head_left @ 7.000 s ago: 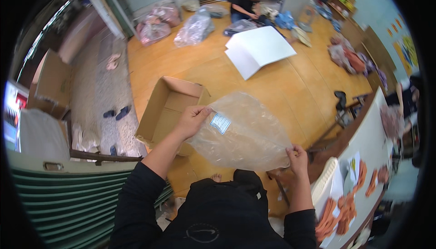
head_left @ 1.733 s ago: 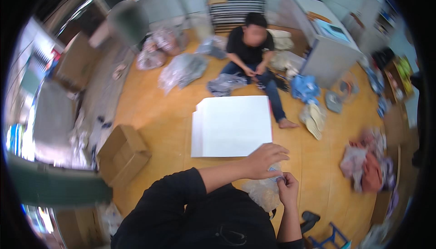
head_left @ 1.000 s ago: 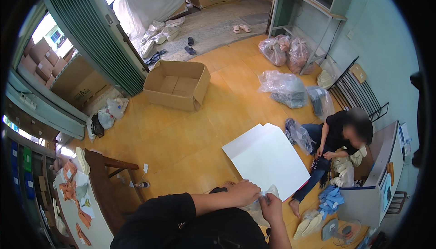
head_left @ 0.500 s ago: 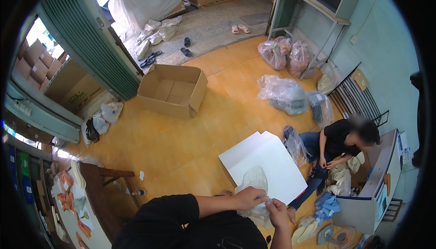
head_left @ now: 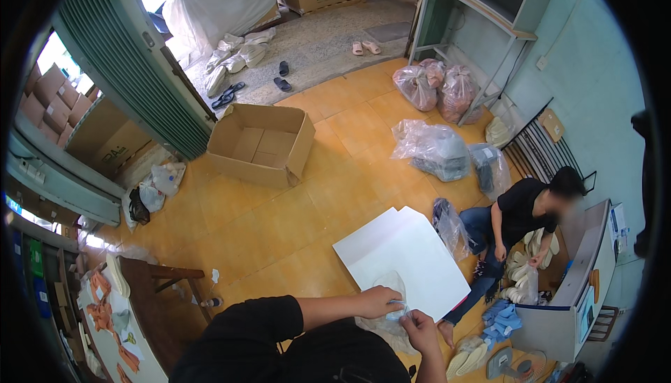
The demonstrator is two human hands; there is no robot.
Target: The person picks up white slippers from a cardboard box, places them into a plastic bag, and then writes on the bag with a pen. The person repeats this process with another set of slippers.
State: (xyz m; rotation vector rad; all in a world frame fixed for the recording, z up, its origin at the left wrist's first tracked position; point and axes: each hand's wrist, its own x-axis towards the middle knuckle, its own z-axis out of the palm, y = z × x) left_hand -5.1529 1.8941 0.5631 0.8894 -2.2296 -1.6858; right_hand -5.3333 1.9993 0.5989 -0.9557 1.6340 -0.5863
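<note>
A clear plastic bag (head_left: 383, 328) hangs between my two hands in front of my lap, crumpled and partly see-through. My left hand (head_left: 379, 302) is closed on its gathered top, knuckles up. Close beside it, my right hand (head_left: 421, 330) pinches the same bunched part with thumb and fingers. A small light-blue bit (head_left: 397, 310) shows between the fingertips; I cannot tell whether it is part of the bag. Beyond and beneath the hands lies a large white sheet stack (head_left: 412, 257) on the floor, partly covered by the bag. What the bag contains is hidden.
At the right a co-worker (head_left: 524, 208) sits on the floor by pale slippers (head_left: 517, 271) and a desk (head_left: 587, 292). An open carton (head_left: 262, 145) stands ahead. Filled plastic bags (head_left: 437, 149) lie at the far right. A table with orange pieces (head_left: 101, 306) is at the left.
The bag's upper part has sunk and shows less over the white sheets. My hands have shifted slightly left. One of the co-worker's hands has moved right, toward the slippers.
</note>
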